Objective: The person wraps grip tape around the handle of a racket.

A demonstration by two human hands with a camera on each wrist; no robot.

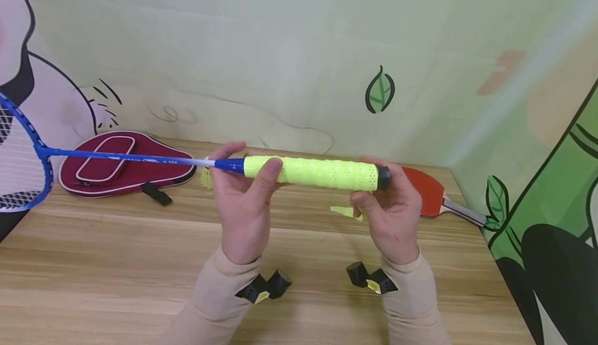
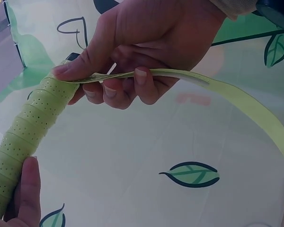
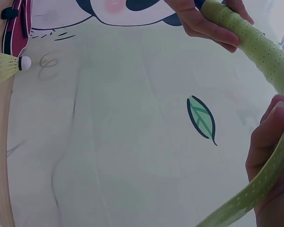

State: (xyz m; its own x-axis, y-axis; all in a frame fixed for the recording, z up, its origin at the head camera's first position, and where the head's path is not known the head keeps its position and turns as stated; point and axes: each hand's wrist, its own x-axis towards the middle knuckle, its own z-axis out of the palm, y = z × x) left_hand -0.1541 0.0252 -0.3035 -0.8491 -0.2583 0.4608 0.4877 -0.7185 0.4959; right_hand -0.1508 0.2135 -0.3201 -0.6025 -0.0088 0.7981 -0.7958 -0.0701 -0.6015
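Beige sleeves (image 1: 210, 293) nearest; left hand (image 1: 245, 210) grips badminton racket (image 1: 230, 165), right hand (image 1: 394, 210) pinches tape (image 2: 246, 104); long axis near level, racket head leftward.

The head camera looks forward and down across the surface (image 1: 117, 262) toward the backdrop (image 1: 299, 65). Both wrist cameras sit close, turned sideways: the left one faces the right hand (image 1: 394, 215), the right catches the left hand (image 1: 243, 215) up top. All share the yellow-green handle (image 1: 322, 173) and a printed leaf (image 1: 380, 92).
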